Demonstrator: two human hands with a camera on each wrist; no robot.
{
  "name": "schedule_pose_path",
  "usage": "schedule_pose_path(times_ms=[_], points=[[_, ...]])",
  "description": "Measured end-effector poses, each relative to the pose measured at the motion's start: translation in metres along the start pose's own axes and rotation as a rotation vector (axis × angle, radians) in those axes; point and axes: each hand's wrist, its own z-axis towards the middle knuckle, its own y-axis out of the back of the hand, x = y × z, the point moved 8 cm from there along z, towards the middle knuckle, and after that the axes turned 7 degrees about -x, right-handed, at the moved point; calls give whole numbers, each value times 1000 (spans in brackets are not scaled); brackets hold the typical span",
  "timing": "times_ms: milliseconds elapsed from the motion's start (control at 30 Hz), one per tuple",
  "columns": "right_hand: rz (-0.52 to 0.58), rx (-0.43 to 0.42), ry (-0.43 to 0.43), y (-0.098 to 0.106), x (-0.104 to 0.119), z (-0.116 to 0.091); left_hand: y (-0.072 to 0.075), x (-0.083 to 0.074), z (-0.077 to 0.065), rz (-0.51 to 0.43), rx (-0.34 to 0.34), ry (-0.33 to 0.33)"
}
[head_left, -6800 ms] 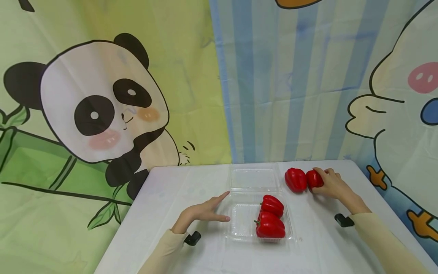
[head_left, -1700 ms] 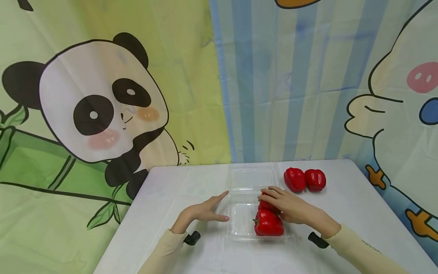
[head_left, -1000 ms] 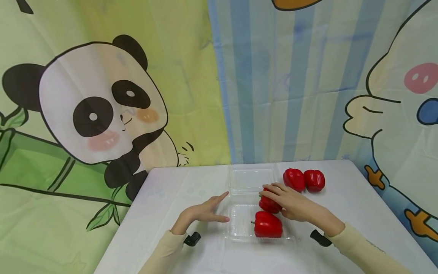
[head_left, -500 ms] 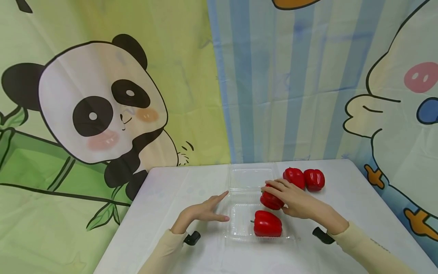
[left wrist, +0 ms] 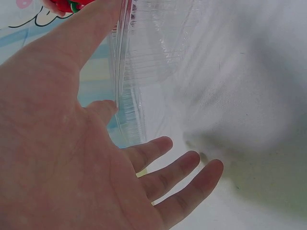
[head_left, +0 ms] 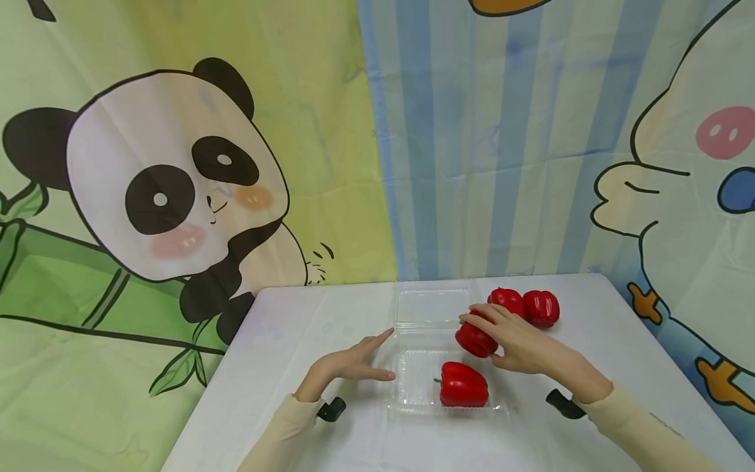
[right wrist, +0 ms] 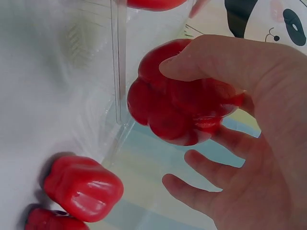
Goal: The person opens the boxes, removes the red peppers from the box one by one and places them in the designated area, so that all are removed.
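Note:
My right hand (head_left: pixel 527 341) grips a red bell pepper (head_left: pixel 474 339) above the right rear side of the clear plastic clamshell container (head_left: pixel 415 383). In the right wrist view the thumb and a finger hold this pepper (right wrist: pixel 163 108), its lobed end showing, while two other fingers stay off it. A second red bell pepper (head_left: pixel 464 385) lies on its side in the container's front right, its green stem towards the left. At the container's left edge, my left hand (head_left: pixel 350 364) has its thumb and fingers spread, holding nothing; in the left wrist view the container wall (left wrist: pixel 120 62) lies along its fingers.
Two more red bell peppers, a left one (head_left: pixel 504 299) and a right one (head_left: pixel 541 309), sit side by side at the back right of the white table (head_left: pixel 330 314). The open lid (head_left: pixel 433 308) lies flat behind the container. A printed curtain (head_left: pixel 330 164) hangs behind the table.
My right hand, earlier at the back right peppers, has come to the container's rear pepper and lifted it back and to the right, away from the front pepper. The left hand has stayed put.

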Motion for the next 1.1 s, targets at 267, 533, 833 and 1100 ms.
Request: schedule_pose_path(times_ms=[267, 533, 833, 1100], points=[[23, -14, -31, 7, -5, -5, -1, 1, 0, -1, 2, -8], [14, -63, -61, 10, -14, -10, -1, 2, 2, 3, 0, -5], [7, -110, -69, 16, -22, -18, -1, 1, 1, 0, 1, -11], [2, -109, -121, 22, -34, -26, 0, 1, 2, 2, 3, -12]])
